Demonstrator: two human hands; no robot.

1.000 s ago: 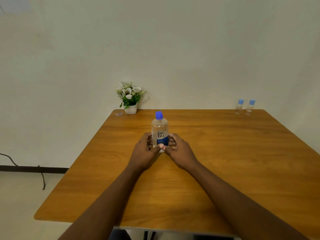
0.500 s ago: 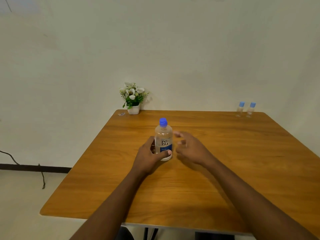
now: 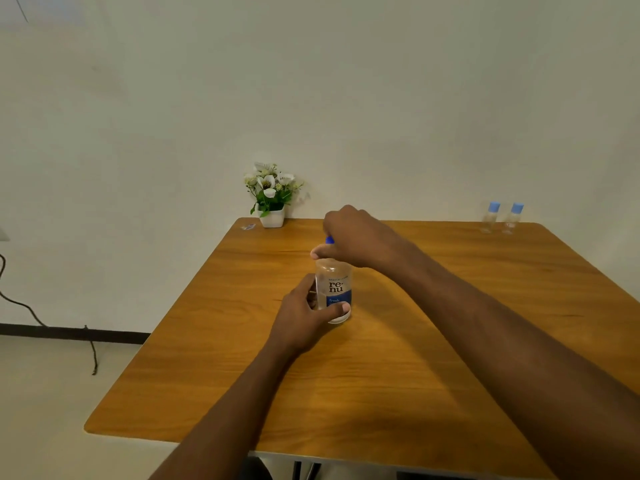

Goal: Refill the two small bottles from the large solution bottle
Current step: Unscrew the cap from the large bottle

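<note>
- The large solution bottle [image 3: 334, 287] stands upright near the middle of the tabletop [image 3: 415, 368], its white and blue label turned towards the person.
- The left grip [image 3: 304, 317] is wrapped round the lower part of that bottle. The thumb lies across the front just above the base, and the fingers curl round the far side.
- The right grip [image 3: 358, 237] comes down from above and closes over the blue cap [image 3: 329, 240]. Only a sliver of the cap shows past the knuckles, and the thumb sits by the neck.
- The bottle's base rests on the wood, and clear liquid fills most of it.
- Two more bottles stand well apart from both arms, at the far right corner by the wall. The left small bottle [image 3: 490, 219] and the right small bottle [image 3: 513, 220] are just beside each other, upright, each with a pale blue cap on.
- At the far left corner is a white pot of flowers [image 3: 271, 202], with a small flat scrap [image 3: 248, 226] lying beside it; I cannot tell what that is.
- A dark cable [image 3: 38, 318] trails down the wall and across the floor to the left.
</note>
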